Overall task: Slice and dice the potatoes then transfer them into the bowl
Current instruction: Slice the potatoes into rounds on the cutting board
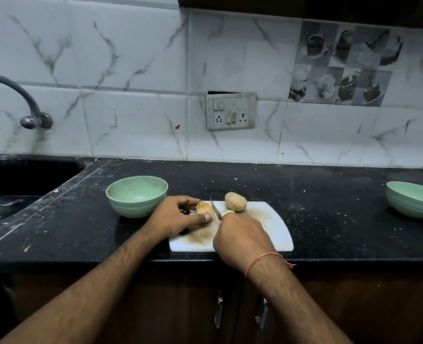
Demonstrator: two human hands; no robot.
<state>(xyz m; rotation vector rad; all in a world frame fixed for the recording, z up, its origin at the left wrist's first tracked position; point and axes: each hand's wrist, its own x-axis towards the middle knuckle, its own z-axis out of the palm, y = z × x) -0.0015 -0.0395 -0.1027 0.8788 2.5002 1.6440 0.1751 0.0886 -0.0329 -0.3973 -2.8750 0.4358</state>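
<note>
Two potatoes on the white cutting board [275, 229]: one pinned under the left hand [178, 214], thumb and fingers curled round it, the other potato [235, 201] lying loose just beyond the right hand [242, 238], long axis running roughly left to right. Right hand closed round the handle of a knife [215, 209], blade pointing away and slightly left, standing just beside the right end of the held potato [204, 210]. Held potato's long axis across the blade, so likely set up for crosswise slices, though impossible to tell whether the edge already bites. A pale piece peeping above the right knuckles, too hidden to name. Green bowl [136, 196] just beyond and left of the left hand, nearer that hand for the later transfer. Dicing judged barely begun. Second green bowl [415, 199] well off to the right.
</note>
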